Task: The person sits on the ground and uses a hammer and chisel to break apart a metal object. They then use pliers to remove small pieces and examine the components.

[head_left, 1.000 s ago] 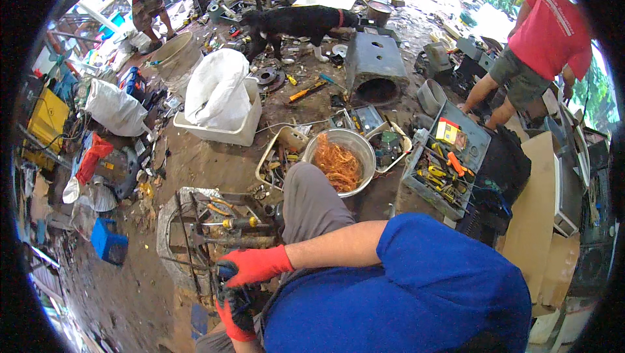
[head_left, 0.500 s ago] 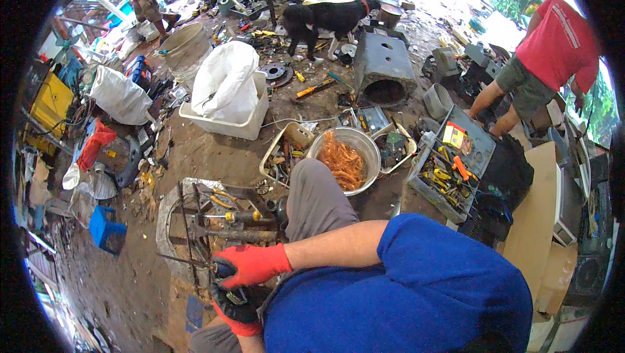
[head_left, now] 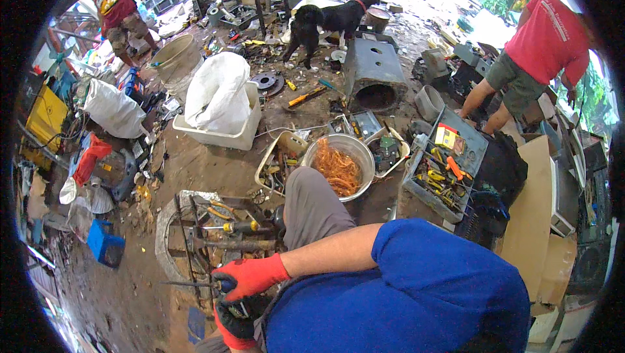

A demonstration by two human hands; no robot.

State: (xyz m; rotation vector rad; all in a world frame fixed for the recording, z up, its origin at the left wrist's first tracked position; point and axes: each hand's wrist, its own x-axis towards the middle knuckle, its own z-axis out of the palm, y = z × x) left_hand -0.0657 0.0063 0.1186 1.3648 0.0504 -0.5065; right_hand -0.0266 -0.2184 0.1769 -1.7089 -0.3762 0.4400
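My right hand [head_left: 252, 277], in a red glove, is closed round the dark handle of a screwdriver [head_left: 189, 283], whose long thin shaft points left. Just below it, my left hand [head_left: 236, 322], in a red and black glove, grips a small dark part with a shiny metal bit [head_left: 239, 309]; its kind is unclear. Both hands are close together, in front of my blue shirt. Beyond them stands a metal rod frame [head_left: 190, 242], with a yellow-handled screwdriver [head_left: 233, 227] and pliers [head_left: 220, 210] lying on it.
Past my knee [head_left: 318, 203] sits a round metal basin [head_left: 368, 164] of copper wire. A grey toolbox [head_left: 478, 151] of tools lies right. White tub [head_left: 218, 133], blue stool [head_left: 105, 244] and scrap surround me. A black dog [head_left: 325, 22] and two people [head_left: 550, 40] are farther off.
The screwdriver's shaft has swung lower, toward me, in my right hand. Left hand stays just below. The dog has moved slightly left in view, and the person at far left shows more fully.
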